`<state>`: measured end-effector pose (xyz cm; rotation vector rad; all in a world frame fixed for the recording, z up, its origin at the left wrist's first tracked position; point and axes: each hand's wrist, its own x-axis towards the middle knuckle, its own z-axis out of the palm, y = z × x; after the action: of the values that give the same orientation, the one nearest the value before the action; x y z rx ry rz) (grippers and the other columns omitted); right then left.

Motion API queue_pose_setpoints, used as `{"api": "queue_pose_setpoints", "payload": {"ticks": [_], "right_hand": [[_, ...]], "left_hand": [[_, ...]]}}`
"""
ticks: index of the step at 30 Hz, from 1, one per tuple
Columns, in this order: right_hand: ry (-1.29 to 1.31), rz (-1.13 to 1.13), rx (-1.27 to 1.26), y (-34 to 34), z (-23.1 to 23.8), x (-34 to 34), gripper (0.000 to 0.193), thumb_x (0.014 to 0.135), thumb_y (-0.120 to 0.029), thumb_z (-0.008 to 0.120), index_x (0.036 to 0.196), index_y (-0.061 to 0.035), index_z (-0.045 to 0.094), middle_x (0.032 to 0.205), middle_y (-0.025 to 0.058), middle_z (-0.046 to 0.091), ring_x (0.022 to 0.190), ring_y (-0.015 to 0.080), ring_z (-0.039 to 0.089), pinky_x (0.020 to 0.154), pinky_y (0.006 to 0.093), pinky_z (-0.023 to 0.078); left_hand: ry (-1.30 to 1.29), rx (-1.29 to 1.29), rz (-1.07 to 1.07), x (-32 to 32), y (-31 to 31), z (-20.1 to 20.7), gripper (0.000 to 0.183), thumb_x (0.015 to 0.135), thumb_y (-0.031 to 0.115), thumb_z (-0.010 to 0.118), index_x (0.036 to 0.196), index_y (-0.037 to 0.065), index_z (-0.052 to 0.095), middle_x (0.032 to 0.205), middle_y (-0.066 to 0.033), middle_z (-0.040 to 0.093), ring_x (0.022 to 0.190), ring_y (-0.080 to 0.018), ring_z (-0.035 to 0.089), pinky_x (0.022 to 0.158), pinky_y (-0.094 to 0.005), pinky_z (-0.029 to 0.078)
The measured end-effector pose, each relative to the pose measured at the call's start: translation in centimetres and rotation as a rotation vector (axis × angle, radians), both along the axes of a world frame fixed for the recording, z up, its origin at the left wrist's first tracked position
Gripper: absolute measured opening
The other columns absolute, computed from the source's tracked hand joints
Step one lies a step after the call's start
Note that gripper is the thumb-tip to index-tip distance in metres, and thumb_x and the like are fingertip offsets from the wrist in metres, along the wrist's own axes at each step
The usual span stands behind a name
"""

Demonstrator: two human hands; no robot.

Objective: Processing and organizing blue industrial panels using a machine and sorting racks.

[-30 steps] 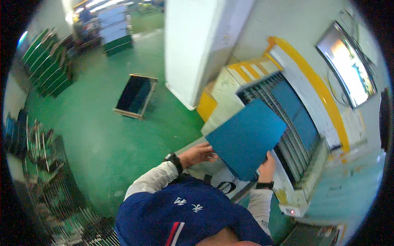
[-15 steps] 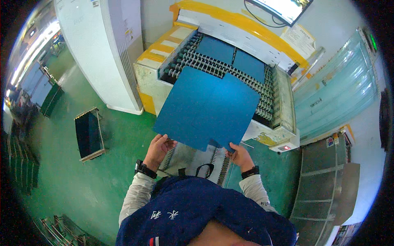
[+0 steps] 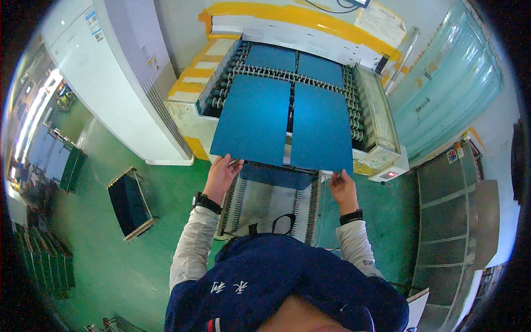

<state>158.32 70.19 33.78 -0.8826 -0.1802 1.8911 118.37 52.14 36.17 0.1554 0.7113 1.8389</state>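
Two flat blue panels lie side by side with a narrow gap between them, their far parts over the roller bed (image 3: pixel 357 113) of a conveyor machine. My left hand (image 3: pixel 222 177) pinches the near left corner of the left blue panel (image 3: pixel 251 119). At the near right corner of the right blue panel (image 3: pixel 322 127), my right hand (image 3: pixel 344 191) grips its edge with the fingertips. Farther in on the rollers sit two more blue panels, a left one (image 3: pixel 271 57) and a right one (image 3: pixel 319 69). Below the near edges stands a slotted rack (image 3: pixel 238 207) with toothed sides.
A tall white cabinet (image 3: pixel 124 83) stands left of the machine. On the green floor is a small rack of dark panels (image 3: pixel 128 202). Sheets in clear wrap (image 3: pixel 442 99) lean at the right, above a grey shelved unit (image 3: pixel 442 221).
The panels, overlapping and askew before, now lie apart, side by side and squared to the rollers. My hands have spread wider and moved slightly forward with them.
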Motion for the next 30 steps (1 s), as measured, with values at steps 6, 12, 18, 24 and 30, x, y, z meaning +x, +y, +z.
{"api": "queue_pose_setpoints", "payload": {"ticks": [6, 12, 18, 24, 30], "right_hand": [[-0.011, 0.065, 0.105, 1.3, -0.4, -1.3, 0.012, 0.094, -0.017, 0.058, 0.097, -0.0055, 0.056, 0.091, 0.0098, 0.062, 0.085, 0.0244, 0.062, 0.076, 0.0376, 0.052], [0.002, 0.007, 0.118, 3.5, 0.8, -3.3, 0.013, 0.095, -0.014, 0.055, 0.093, -0.0006, 0.054, 0.083, 0.0135, 0.061, 0.081, 0.0298, 0.062, 0.077, 0.0414, 0.054], [-0.042, -0.011, 0.126, 5.4, 0.5, -3.4, 0.014, 0.095, -0.014, 0.054, 0.093, -0.0004, 0.053, 0.085, 0.014, 0.062, 0.079, 0.0296, 0.063, 0.075, 0.0428, 0.055], [-0.073, 0.027, 0.141, 6.2, 0.0, -3.2, 0.014, 0.094, -0.013, 0.057, 0.097, 0.0004, 0.054, 0.091, 0.0134, 0.061, 0.088, 0.0292, 0.062, 0.082, 0.0413, 0.055], [-0.006, 0.055, 0.157, 6.3, 0.3, -3.8, 0.014, 0.094, -0.014, 0.057, 0.097, -0.0006, 0.055, 0.095, 0.0126, 0.062, 0.089, 0.0276, 0.062, 0.082, 0.0403, 0.054]], "left_hand": [[0.047, 0.03, -0.048, -1.4, 3.7, -0.7, 0.01, 0.095, 0.014, 0.055, 0.099, 0.006, 0.052, 0.1, -0.0126, 0.062, 0.094, -0.0295, 0.062, 0.082, -0.04, 0.051], [0.095, 0.03, -0.081, -2.9, 6.6, -1.4, 0.016, 0.095, 0.016, 0.056, 0.105, 0.005, 0.051, 0.106, -0.0135, 0.061, 0.097, -0.0299, 0.061, 0.083, -0.0399, 0.051], [0.094, 0.027, -0.077, -2.9, 8.1, -0.7, 0.016, 0.095, 0.015, 0.055, 0.105, 0.004, 0.05, 0.106, -0.0142, 0.061, 0.097, -0.0308, 0.062, 0.082, -0.0405, 0.052], [0.109, -0.045, -0.037, -3.7, 9.2, -1.4, 0.013, 0.095, 0.013, 0.053, 0.104, 0.004, 0.051, 0.101, -0.0146, 0.062, 0.095, -0.0319, 0.063, 0.081, -0.0427, 0.053], [0.094, -0.034, -0.051, -4.0, 9.1, -1.3, 0.013, 0.096, 0.013, 0.053, 0.105, 0.004, 0.05, 0.101, -0.0152, 0.062, 0.096, -0.032, 0.063, 0.081, -0.0423, 0.053]]}}
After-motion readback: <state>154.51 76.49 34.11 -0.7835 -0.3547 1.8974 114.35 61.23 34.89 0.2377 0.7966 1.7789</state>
